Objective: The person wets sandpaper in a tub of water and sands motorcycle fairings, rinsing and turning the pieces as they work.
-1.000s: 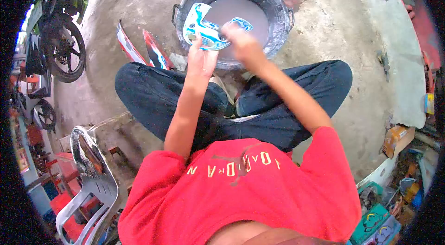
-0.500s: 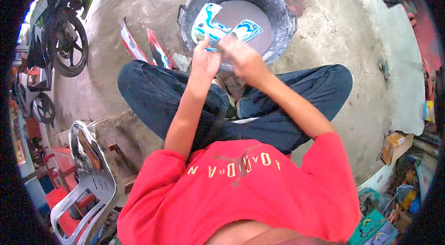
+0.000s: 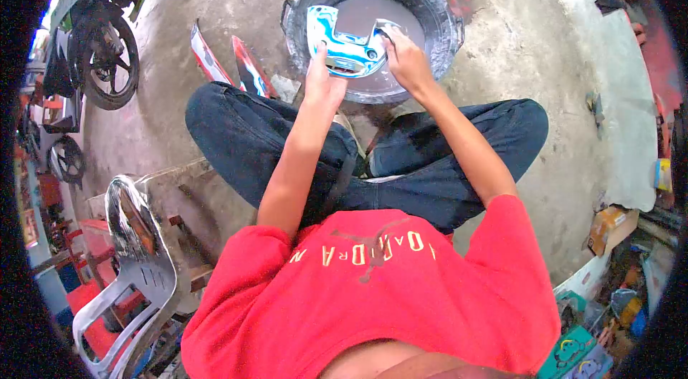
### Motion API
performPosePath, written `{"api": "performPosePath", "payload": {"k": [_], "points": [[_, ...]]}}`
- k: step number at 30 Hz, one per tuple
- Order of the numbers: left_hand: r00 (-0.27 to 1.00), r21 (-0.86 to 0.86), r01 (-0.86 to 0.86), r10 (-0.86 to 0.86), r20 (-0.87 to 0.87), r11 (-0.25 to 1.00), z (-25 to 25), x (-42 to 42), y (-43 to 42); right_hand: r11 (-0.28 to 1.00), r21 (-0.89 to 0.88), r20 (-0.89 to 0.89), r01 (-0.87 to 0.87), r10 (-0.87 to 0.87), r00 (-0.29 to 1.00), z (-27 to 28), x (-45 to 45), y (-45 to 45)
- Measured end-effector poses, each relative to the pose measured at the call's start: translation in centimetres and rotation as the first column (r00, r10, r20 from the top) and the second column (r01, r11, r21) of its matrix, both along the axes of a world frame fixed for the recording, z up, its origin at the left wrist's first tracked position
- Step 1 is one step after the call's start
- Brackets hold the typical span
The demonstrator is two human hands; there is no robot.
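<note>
A glossy, U-shaped plastic panel, swirled blue and white like a motorcycle body part, is held over the near side of a black tub. My left hand grips its lower left edge, thumb on top. Against the panel's right arm, my right hand has its fingers bent together. A small dark patch shows at these fingertips; what they press there is too small to make out. Cloudy greyish water lies in the tub below.
Two red-and-white panels rest on the concrete floor beside my left knee. A motorcycle stands at the far left, with a grey plastic chair nearer. A cardboard box and clutter lie at the right.
My right hand has moved from the panel's lower middle to its right arm, and its motion blur is gone. The panel has turned slightly; my left hand still grips it.
</note>
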State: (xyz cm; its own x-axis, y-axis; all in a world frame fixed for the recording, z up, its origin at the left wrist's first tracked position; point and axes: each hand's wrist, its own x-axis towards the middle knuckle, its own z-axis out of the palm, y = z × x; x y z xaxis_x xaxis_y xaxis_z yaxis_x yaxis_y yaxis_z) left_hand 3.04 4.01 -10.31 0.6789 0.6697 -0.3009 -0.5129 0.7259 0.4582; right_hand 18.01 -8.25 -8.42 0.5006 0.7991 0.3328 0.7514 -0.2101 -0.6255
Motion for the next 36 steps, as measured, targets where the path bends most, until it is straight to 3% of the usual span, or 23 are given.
{"api": "performPosePath", "payload": {"k": [3, 4, 7, 8, 11, 13, 15, 18, 21, 22, 23, 24, 25, 26, 29, 30, 33, 34, 36], "points": [[0.973, 0.043, -0.085, 0.092, -0.211, 0.995, 1.7, 0.0, -1.0, 0.975, 0.098, 0.214, -0.198, 0.173, 0.961, 0.2, -3.0, -1.1], [0.988, 0.052, -0.04, 0.047, -0.145, 0.998, 1.7, 0.0, -1.0, 0.935, 0.16, 0.296, -0.315, 0.259, 0.919, 0.5, -4.2, -1.4], [0.994, 0.102, 0.098, -0.102, 0.036, 0.99, 2.1, -0.5, -0.7, 0.939, 0.192, 0.355, -0.287, 0.206, 0.912, 1.4, -2.4, -0.6], [0.985, 0.1, 0.144, -0.152, 0.078, 0.984, 2.5, -0.5, -0.9, 0.961, 0.211, 0.204, -0.177, 0.134, 0.97, -0.1, -0.6, 0.1], [0.982, -0.019, 0.179, -0.178, 0.062, 0.984, 4.0, -0.7, -1.5, 0.958, 0.254, 0.277, -0.13, 0.057, 0.959, 1.5, -1.8, -0.6], [0.978, 0.006, 0.197, -0.197, 0.065, 0.98, 3.2, -0.5, -1.2, 0.931, 0.137, 0.367, -0.339, 0.27, 0.89, 3.0, -5.0, -2.5], [0.979, -0.043, 0.202, -0.201, 0.026, 0.978, 3.8, -0.6, -1.4, 0.922, 0.116, 0.283, -0.369, 0.326, 0.902, 3.3, -4.1, -2.5], [0.994, -0.024, 0.108, -0.109, -0.013, 0.994, 4.0, -0.4, -1.8, 0.996, 0.089, 0.041, -0.015, 0.012, 0.999, 2.4, -0.8, -0.2], [0.985, 0.014, 0.124, -0.122, -0.12, 0.992, 3.9, -0.3, -1.6, 0.952, 0.142, 0.172, -0.272, 0.247, 0.954, 2.9, -4.2, -1.6], [0.975, 0.026, 0.156, -0.15, -0.163, 0.987, 3.2, -0.7, -1.3, 0.924, 0.169, 0.288, -0.344, 0.287, 0.913, 3.4, -5.7, -1.9], [0.961, 0.038, 0.19, -0.178, -0.21, 0.981, 2.5, -1.0, -0.9, 0.935, 0.147, 0.24, -0.321, 0.281, 0.929, 3.4, -5.1, -1.6], [0.989, 0.043, 0.146, -0.146, 0.004, 0.988, 3.0, -0.7, -1.5, 0.947, 0.124, 0.186, -0.297, 0.272, 0.944, 3.1, -3.9, -1.2], [0.994, 0.062, 0.111, -0.112, 0.017, 0.992, 3.7, -0.7, -1.9, 0.958, 0.098, 0.127, -0.269, 0.256, 0.958, 2.8, -2.7, -1.0], [0.996, 0.08, 0.078, -0.081, 0.034, 0.994, 4.5, -0.6, -2.4, 0.989, -0.01, -0.101, -0.147, 0.145, 0.984, 4.0, -1.4, -0.7], [0.987, 0.109, 0.083, -0.097, 0.126, 0.991, 5.1, -0.5, -2.3, 0.97, 0.165, 0.035, -0.178, 0.175, 0.984, 2.6, -2.6, -1.2], [0.988, 0.125, 0.076, -0.092, 0.127, 0.989, 4.8, -0.6, -2.2, 0.912, 0.289, 0.017, -0.29, 0.298, 0.954, 2.9, -4.4, -1.7], [0.983, 0.07, 0.108, -0.117, 0.143, 0.992, 4.3, -1.1, -1.8, 0.916, 0.234, 0.001, -0.325, 0.334, 0.943, 3.2, -3.5, -1.7], [0.986, 0.046, 0.11, -0.115, 0.125, 0.993, 4.5, -1.0, -1.9, 0.969, 0.104, -0.203, -0.224, 0.241, 0.949, 4.6, -2.5, -1.2], [0.992, 0.047, 0.087, -0.091, 0.083, 0.995, 4.8, -0.5, -2.4, 0.977, 0.13, -0.049, -0.169, 0.176, 0.983, 3.2, -2.3, -1.3]]}}
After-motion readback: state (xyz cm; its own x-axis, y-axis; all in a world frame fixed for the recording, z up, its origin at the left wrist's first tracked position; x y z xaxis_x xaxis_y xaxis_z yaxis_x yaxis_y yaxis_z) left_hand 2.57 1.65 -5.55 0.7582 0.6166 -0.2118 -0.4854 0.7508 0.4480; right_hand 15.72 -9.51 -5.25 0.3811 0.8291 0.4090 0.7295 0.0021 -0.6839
